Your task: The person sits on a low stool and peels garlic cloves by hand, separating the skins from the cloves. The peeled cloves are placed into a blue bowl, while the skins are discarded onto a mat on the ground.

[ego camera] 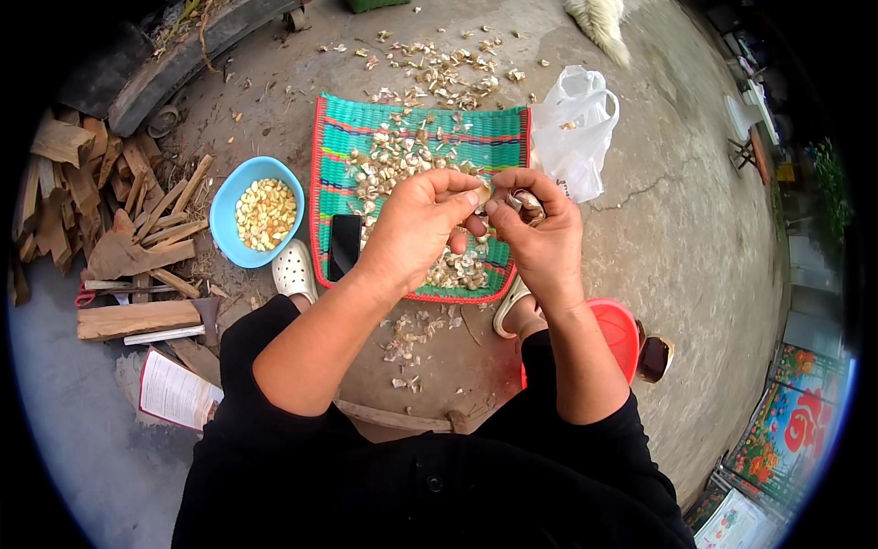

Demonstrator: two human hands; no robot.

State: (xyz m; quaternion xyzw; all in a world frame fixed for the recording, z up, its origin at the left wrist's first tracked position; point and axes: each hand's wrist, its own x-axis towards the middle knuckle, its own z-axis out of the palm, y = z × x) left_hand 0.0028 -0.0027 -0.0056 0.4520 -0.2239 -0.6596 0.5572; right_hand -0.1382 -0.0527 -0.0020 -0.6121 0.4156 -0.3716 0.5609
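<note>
Over a green woven mat [418, 130] with red edging, my two hands meet at the fingertips. My left hand [432, 219] pinches a garlic clove [484, 194] partly covered in skin. In the curled fingers of my right hand [542, 226] lie several unpeeled garlic cloves [527, 206]. Garlic pieces and papery skins [384, 165] are spread on the mat beneath, partly hidden by my hands and forearms. A black phone [345, 246] rests at the mat's left side. To the left, a blue plastic basin [221, 213] holds peeled garlic cloves [266, 214].
Split firewood [140, 316] is piled at left, near an open booklet [175, 390]. A white plastic bag [573, 144] stands right of the mat. A red plastic basket [617, 333] and sunglasses [655, 359] lie by my right leg. Garlic skins [446, 72] litter the concrete beyond, near a furry animal [603, 27].
</note>
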